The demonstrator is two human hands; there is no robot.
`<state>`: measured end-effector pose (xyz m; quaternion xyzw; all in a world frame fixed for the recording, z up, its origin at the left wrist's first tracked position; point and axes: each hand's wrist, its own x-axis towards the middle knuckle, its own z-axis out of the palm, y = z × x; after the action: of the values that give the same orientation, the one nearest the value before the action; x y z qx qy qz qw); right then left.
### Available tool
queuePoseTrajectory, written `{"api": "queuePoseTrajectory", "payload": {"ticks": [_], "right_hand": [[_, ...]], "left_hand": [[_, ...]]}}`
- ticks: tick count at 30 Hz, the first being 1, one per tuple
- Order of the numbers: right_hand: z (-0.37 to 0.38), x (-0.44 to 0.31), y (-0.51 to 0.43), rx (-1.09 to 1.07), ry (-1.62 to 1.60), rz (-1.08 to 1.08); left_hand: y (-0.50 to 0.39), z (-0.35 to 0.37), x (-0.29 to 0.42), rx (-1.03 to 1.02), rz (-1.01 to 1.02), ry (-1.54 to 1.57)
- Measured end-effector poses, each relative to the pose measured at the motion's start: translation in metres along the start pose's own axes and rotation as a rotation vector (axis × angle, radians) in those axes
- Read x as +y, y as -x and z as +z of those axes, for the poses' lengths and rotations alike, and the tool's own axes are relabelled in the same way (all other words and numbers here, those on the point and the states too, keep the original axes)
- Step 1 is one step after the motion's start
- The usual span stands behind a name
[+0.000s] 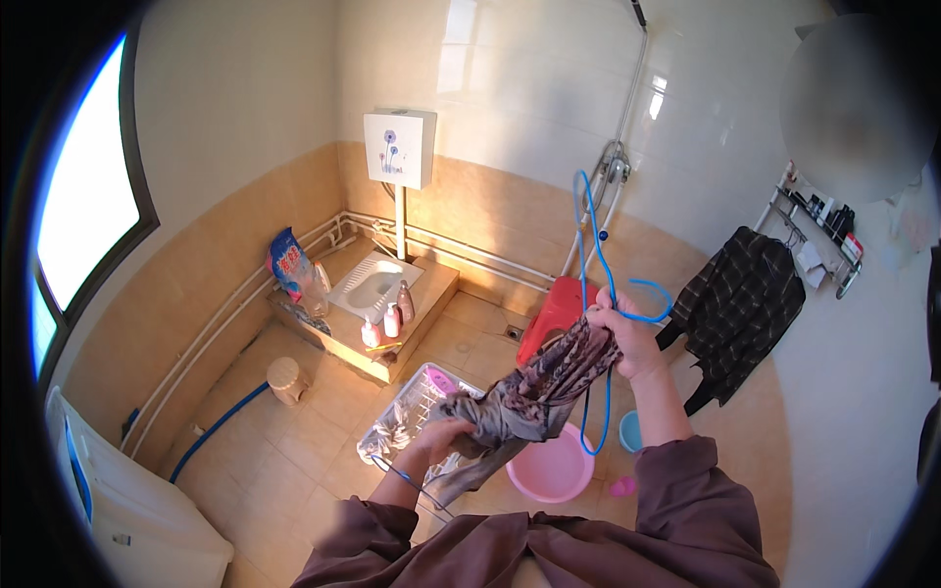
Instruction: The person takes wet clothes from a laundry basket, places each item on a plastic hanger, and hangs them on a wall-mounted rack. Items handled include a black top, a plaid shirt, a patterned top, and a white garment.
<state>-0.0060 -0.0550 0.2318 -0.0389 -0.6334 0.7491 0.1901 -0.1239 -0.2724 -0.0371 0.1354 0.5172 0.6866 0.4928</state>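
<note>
My right hand (pixel 627 334) is closed around one end of a dark patterned cloth garment (pixel 533 393) and a blue clothes hanger (pixel 604 257), whose hook points to the right. The other part of the garment is gripped in my left hand (pixel 445 435), lower and to the left, so the cloth stretches slantwise between both hands. A grey part of it hangs below. Another thin blue hanger (pixel 403 474) lies across my left wrist. Beneath the garment stand a white plastic basket (pixel 428 367), with pale cloth and a pink brush (pixel 441 381), and a pink basin (pixel 551 470).
Behind are a red plastic stool (pixel 556 312) and a raised squat toilet (pixel 375 285) with bottles beside it. A small round stool (pixel 287 381) and a blue hose (pixel 213 434) lie left, near a white washing machine (pixel 147 507). A dark checked shirt (pixel 742 316) hangs right, above a blue basin (pixel 630 431).
</note>
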Motion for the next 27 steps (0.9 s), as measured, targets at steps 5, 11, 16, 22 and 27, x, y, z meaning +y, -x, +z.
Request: {"api": "queuePoseTrajectory", "payload": {"ticks": [5,11,16,22,27], "right_hand": [[0.021,-0.034,-0.005,-0.092,0.166,-0.003],[0.038,-0.042,-0.001,-0.223,0.321,0.055],[0.049,-0.044,0.005,-0.273,0.357,0.098],[0.039,-0.043,0.010,-0.238,0.397,0.089],[0.004,-0.041,0.019,-0.114,0.524,0.121]], "left_hand": [[0.009,0.005,-0.007,-0.310,-0.024,-1.101],[0.015,0.026,0.032,0.014,0.410,-0.876],[0.014,0.075,0.052,0.041,0.655,-0.492],[-0.012,0.076,0.037,-0.050,0.508,-0.621],[-0.013,0.044,0.052,0.166,0.453,-0.020]]}}
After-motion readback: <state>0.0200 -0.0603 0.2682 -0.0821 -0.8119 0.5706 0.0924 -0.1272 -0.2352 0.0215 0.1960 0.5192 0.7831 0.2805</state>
